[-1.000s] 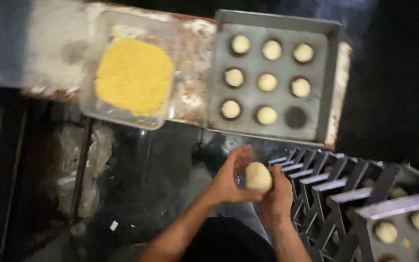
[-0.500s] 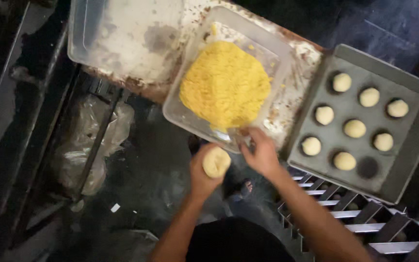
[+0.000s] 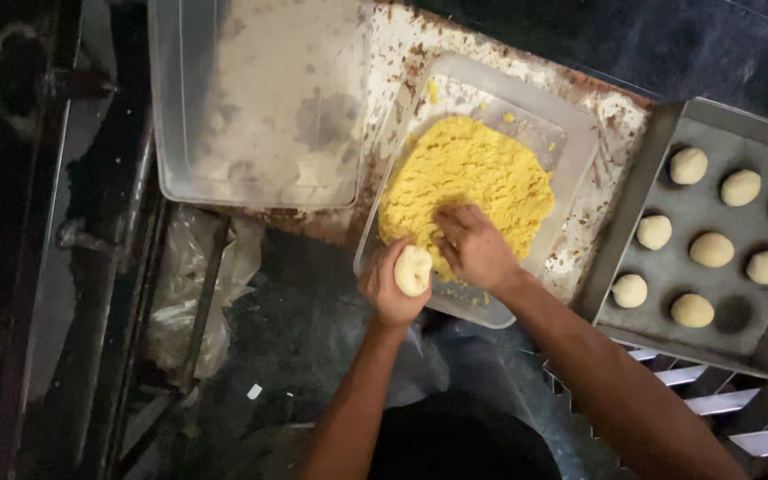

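The left hand (image 3: 391, 286) cups a dough ball (image 3: 413, 270) at the clear tray's (image 3: 580, 191) edge, while the right hand (image 3: 475, 249), fingers curled, pinches yellow crumb filling (image 3: 468, 173).

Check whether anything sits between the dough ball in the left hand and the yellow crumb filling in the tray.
Nothing visible does. The left hand holds the dough ball at the near rim of the clear tray; the right hand already rests on the yellow crumb filling, beside the ball.
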